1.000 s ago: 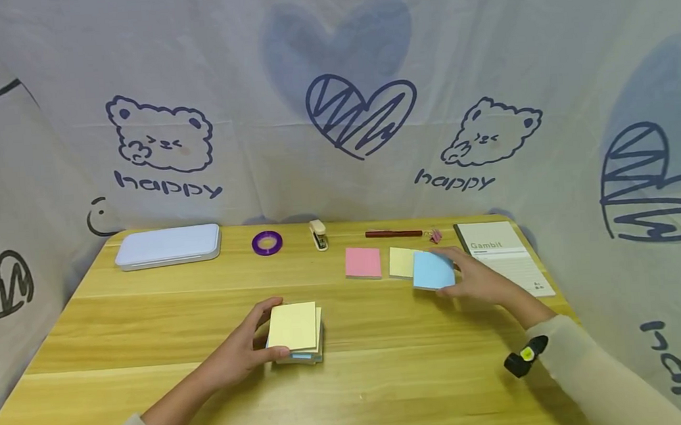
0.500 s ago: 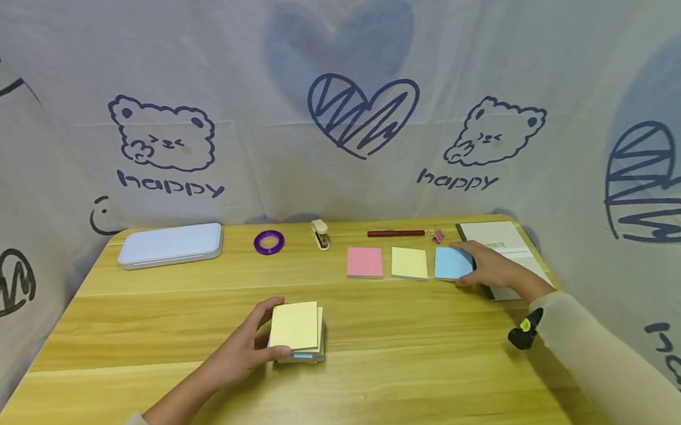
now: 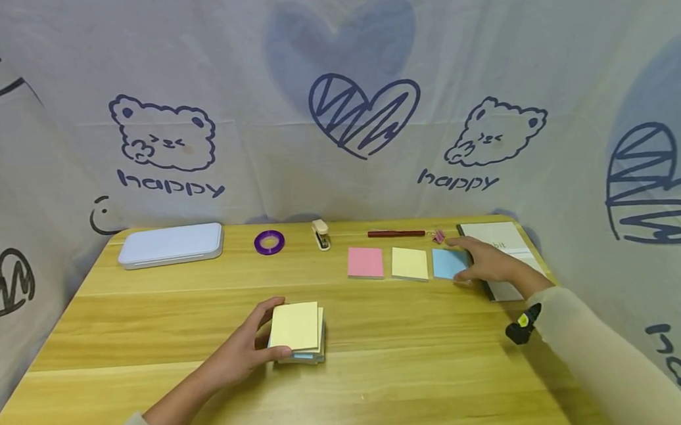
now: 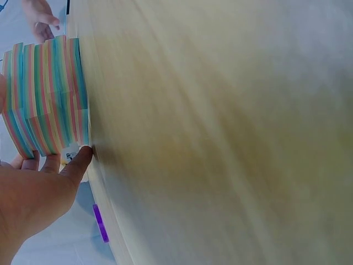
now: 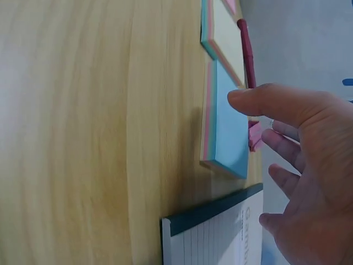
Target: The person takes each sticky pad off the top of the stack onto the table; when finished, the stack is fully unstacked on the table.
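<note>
A thick stack of sticky note pads, yellow on top, stands near the middle of the table, and my left hand grips its left side between thumb and fingers. In the left wrist view the layered coloured edges of the stack show. On the right, my right hand hovers over a blue sticky note pad lying on the table. The right wrist view shows its fingers spread and apart from the pad's sides. A yellow pad and a pink pad lie in a row to the left.
Along the back edge are a white case, a purple tape roll, a small stapler, a dark red pen and a pink clip. A notebook lies partly under the right hand.
My right hand has carried the blue pad rightward from over the yellow pad, set it on the table beside it, and let go. My left hand stays on the stack.
</note>
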Motion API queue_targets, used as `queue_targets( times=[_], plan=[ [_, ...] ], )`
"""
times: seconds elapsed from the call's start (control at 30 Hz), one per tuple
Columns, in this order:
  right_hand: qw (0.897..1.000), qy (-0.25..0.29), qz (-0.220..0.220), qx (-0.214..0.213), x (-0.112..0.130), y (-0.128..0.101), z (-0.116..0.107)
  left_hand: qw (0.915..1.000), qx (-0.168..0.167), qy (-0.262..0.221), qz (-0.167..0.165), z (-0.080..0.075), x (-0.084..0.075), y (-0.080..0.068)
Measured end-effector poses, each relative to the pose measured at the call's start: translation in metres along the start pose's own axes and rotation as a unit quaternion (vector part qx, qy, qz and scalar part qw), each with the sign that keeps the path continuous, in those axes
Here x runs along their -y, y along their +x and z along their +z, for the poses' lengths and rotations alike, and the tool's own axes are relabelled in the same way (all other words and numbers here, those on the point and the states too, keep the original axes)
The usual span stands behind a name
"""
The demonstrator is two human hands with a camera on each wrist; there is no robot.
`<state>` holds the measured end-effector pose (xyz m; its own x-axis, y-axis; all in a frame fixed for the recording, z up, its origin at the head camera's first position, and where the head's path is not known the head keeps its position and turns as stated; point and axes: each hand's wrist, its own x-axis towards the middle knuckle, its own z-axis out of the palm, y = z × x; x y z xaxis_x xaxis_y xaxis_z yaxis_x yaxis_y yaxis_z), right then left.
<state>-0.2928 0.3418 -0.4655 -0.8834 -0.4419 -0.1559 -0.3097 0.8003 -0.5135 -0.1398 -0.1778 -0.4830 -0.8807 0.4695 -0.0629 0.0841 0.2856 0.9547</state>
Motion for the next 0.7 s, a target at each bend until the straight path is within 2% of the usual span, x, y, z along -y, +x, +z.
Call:
queue_targets(
  times=[0.3, 0.7],
  plan=[
    [0.998, 0.063, -0.016, -0.011, 0.016, -0.01, 0.012, 1.0, 0.0, 0.0, -0.003, 0.001, 0.001, 0.0],
    [0.995, 0.083, -0.06, -0.008, 0.068, -0.025, 0.036, 0.9999, -0.003, 0.011, 0.006, 0.0, 0.0, -0.001]
  ],
)
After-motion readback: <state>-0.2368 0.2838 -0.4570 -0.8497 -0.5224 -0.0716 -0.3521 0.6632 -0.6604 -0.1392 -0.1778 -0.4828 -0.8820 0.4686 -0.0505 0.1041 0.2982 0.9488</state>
